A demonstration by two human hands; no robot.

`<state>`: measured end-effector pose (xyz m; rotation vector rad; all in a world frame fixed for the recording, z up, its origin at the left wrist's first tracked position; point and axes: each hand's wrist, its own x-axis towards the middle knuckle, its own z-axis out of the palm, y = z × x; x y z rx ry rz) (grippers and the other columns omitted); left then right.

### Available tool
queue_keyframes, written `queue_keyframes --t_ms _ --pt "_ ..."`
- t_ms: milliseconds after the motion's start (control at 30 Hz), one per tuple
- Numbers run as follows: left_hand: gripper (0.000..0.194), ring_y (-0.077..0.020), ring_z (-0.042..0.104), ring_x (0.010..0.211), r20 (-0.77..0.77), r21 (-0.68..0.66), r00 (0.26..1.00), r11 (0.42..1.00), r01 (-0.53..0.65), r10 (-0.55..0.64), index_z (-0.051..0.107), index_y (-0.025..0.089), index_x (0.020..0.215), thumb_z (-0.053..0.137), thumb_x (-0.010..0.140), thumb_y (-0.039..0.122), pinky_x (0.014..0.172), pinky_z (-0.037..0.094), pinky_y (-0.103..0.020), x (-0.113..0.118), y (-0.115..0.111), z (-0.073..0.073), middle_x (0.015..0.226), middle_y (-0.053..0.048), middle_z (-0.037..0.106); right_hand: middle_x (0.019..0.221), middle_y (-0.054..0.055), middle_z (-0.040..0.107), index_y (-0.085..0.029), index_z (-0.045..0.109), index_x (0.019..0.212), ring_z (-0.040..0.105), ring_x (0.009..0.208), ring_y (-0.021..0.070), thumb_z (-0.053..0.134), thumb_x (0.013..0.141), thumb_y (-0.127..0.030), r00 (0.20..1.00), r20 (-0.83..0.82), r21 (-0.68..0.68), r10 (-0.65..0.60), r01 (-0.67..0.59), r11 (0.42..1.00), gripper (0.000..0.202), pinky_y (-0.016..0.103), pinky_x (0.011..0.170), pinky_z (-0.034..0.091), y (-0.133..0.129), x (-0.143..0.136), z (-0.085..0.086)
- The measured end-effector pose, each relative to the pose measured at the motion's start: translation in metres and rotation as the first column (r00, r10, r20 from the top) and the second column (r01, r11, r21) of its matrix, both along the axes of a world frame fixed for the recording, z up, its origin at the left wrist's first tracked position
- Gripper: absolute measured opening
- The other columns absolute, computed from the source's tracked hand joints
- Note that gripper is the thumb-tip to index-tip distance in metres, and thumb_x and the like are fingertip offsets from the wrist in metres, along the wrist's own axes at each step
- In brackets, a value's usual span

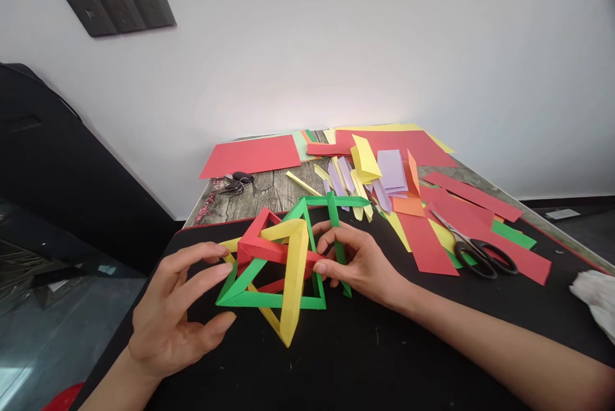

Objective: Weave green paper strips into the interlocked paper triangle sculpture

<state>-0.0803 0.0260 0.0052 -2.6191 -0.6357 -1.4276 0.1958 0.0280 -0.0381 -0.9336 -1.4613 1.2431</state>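
Observation:
A paper model (pixel 276 264) of interlocked green, yellow and red folded struts stands on a black mat (pixel 365 360). My left hand (pixel 180 312) is spread at its left side, fingertips touching the yellow and green struts. My right hand (pixel 358 260) pinches the red strut's right end and a green strut beside it.
Behind the model lie red paper sheets (pixel 252 155), yellow, purple and orange folded strips (pixel 365 177), and black scissors (pixel 473 251) on red strips. A key bunch (pixel 235 182) rests on the wooden table top. A white crumpled tissue (pixel 598 296) sits at the right edge. A white wall rises behind.

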Motion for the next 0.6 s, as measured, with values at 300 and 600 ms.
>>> queue_keyframes --t_ms 300,600 --pt "0.040 -0.0221 0.061 0.100 -0.007 0.044 0.998 0.997 -0.064 0.064 0.057 0.025 0.129 0.058 0.090 0.021 0.077 0.058 -0.034 0.0030 -0.0006 0.0016 0.117 -0.010 0.058 0.121 0.008 0.049 -0.018 0.058 0.078 0.061 0.055 0.0052 0.078 0.073 -0.040 1.000 0.016 -0.001 0.018 -0.018 1.000 0.030 0.022 0.042 0.057 -0.0010 0.0004 0.0025" --pt "0.041 -0.0219 0.060 0.100 -0.034 0.062 0.998 0.997 -0.056 0.058 0.058 0.021 0.129 0.059 0.088 0.016 0.077 0.057 -0.033 0.0017 0.0003 0.0035 0.119 -0.012 0.057 0.123 0.008 0.047 -0.020 0.058 0.080 0.059 0.064 0.0094 0.087 0.062 -0.036 0.999 0.025 0.030 0.027 -0.028 0.999 0.038 0.024 0.044 0.057 -0.0006 0.0016 0.0022"
